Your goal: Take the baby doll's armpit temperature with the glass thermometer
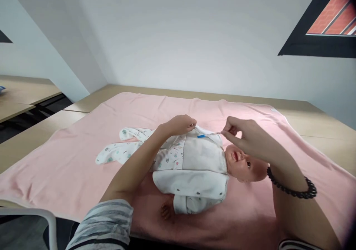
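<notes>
A baby doll [241,165] lies on its back across a pink blanket [83,139], head to the right, in a white printed outfit [204,155]. My left hand [180,125] pinches the far edge of the outfit's front and holds it raised. Between the fingertips of my right hand [236,129] is a thin white stick with a blue tip, which looks like a thermometer [204,135]. Its blue tip points left, above the doll's chest beside the lifted cloth. One doll hand [167,210] shows from the near sleeve; the far arm is hidden.
The blanket covers most of a light wood table [319,124] set against a white wall. A chair with a white frame [47,215] stands at the near left. Another table [25,89] is farther left, with a dark gap between.
</notes>
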{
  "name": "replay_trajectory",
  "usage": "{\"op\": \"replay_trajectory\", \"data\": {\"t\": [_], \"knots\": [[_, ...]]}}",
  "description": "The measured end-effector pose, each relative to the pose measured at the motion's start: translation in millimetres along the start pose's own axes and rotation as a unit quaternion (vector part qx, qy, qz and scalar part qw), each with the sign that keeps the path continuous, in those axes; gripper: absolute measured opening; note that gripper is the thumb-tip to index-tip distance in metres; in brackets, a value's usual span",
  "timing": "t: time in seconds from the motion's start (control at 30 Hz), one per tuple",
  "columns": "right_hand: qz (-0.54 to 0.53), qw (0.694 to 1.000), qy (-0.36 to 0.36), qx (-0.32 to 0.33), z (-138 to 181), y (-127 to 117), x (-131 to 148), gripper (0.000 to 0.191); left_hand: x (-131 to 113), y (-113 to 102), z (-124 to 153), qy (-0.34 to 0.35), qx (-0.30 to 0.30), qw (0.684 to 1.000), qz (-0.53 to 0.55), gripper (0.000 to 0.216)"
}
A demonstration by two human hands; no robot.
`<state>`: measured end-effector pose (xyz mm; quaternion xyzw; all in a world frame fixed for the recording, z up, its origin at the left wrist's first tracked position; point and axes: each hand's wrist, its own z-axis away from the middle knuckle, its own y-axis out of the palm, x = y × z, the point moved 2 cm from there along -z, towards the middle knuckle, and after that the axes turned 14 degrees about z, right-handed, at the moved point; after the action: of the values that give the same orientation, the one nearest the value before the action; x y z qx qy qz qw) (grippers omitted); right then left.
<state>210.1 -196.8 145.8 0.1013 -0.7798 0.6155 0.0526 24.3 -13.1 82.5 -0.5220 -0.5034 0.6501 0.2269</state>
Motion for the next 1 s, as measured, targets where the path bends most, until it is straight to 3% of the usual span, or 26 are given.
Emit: {"op": "replay_trajectory", "data": {"t": [0.17,0.3,0.47,0.7,0.83,0.9,1.0], "knots": [[0.11,0.992,-0.006,0.058,-7.8,34.6,8.1,0.016,-1.7,0.3,4.2,0.009,-0.01,1.0,-0.017,0.028],[0.136,0.986,0.017,0.09,-14.8,36.8,0.3,0.02,-4.0,-0.7,6.9,0.018,0.003,1.0,-0.014,0.028],[0.188,0.97,-0.013,0.151,-41.0,34.6,-2.2,0.025,-6.9,0.3,8.1,0.026,-0.003,1.0,-0.009,0.03],[0.159,0.968,-0.033,0.193,-59.8,62.3,-19.1,0.016,-11.4,-6.3,12.7,0.043,0.001,0.999,0.013,0.026],[0.137,0.964,-0.049,0.221,-61.4,78.6,-26.8,0.013,-5.8,-6.0,12.2,0.077,0.051,0.991,0.101,0.025],[0.131,0.964,-0.041,0.23,-63.4,82.5,-30.9,0.01,3.1,-0.5,7.7,0.055,0.071,0.979,0.184,0.033],[0.133,0.963,-0.019,0.232,-66.0,84.4,-34.8,0.008,20.4,13.1,-3.2,-0.015,0.005,0.972,0.235,0.041]]}}
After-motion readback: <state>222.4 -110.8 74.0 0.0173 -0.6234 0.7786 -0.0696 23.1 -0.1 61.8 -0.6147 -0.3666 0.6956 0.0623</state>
